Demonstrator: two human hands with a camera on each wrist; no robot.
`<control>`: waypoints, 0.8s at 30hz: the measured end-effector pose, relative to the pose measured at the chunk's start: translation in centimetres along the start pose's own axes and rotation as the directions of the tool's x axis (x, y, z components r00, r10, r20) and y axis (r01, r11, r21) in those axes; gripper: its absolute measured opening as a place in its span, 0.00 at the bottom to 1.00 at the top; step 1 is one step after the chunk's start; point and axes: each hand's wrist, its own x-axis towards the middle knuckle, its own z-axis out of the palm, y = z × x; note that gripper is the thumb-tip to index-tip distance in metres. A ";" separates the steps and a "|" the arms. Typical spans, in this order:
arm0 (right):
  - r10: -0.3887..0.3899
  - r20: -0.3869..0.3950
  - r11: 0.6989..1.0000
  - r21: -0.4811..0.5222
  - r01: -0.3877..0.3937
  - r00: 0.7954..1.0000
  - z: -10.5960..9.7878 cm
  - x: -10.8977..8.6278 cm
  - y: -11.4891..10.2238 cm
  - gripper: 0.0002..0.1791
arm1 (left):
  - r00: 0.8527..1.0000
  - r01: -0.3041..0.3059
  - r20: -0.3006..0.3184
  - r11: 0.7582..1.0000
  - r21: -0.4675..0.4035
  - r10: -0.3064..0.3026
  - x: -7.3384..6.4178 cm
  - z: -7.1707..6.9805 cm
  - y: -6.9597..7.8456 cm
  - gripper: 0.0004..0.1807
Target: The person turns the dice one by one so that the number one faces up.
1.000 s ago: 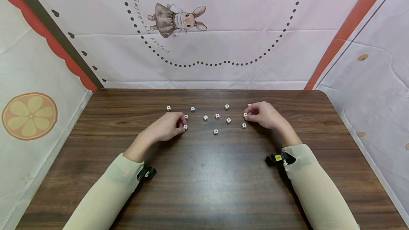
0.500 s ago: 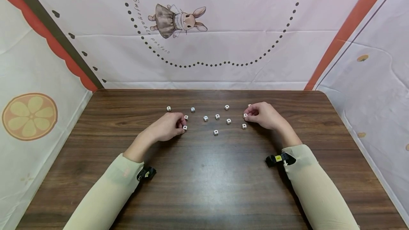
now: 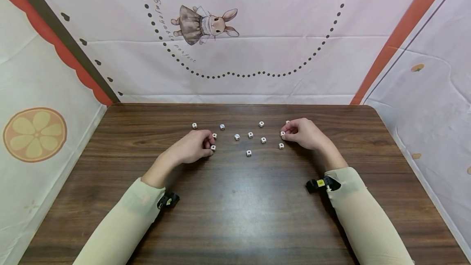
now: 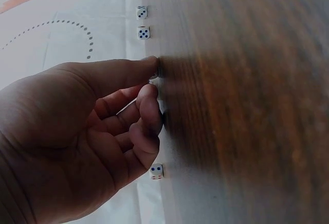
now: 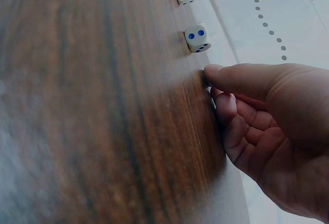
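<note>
My left hand (image 3: pixel 192 146) is low over the brown table, thumb and index finger pinching a small white die (image 3: pixel 213 148). Just beyond its fingertips sits another die (image 3: pixel 215 135), partly covered by the hand. On the other side, my right hand (image 3: pixel 303 133) pinches a die (image 3: pixel 282 133) between thumb and index finger. Behind those fingers a further die (image 3: pixel 288 122) is mostly hidden, and one more die (image 3: pixel 281 146) lies nearer the person. In the left wrist view the pinched die is almost covered by the thumb; the right wrist view hides its die.
Several loose dice lie between the hands, among them a middle die (image 3: pixel 237 137) and a nearer die (image 3: pixel 248 153). A far-left die (image 3: pixel 194 126) rests beyond the left hand. Printed cloth (image 3: pixel 279 19) stands behind the wooden table (image 3: pixel 235 216) and at both sides.
</note>
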 end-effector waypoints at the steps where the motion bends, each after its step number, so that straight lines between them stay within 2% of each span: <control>1: 0.000 0.000 1.000 0.000 0.000 1.000 0.0 0.0 0.0 0.05 | 1.000 0.000 -0.003 1.000 -0.005 0.000 0.0 0.0 0.0 0.11; 19: 0.007 -0.002 1.000 0.015 -0.007 1.000 0.0 -0.1 0.0 0.05 | 0.992 -0.032 -0.126 0.998 -0.057 0.025 0.4 -0.9 -0.1 0.15; 24: 0.000 -0.006 1.000 0.007 0.000 1.000 0.0 0.0 -0.1 0.04 | 0.991 -0.007 -0.137 0.997 -0.070 -0.002 0.7 -1.3 0.2 0.17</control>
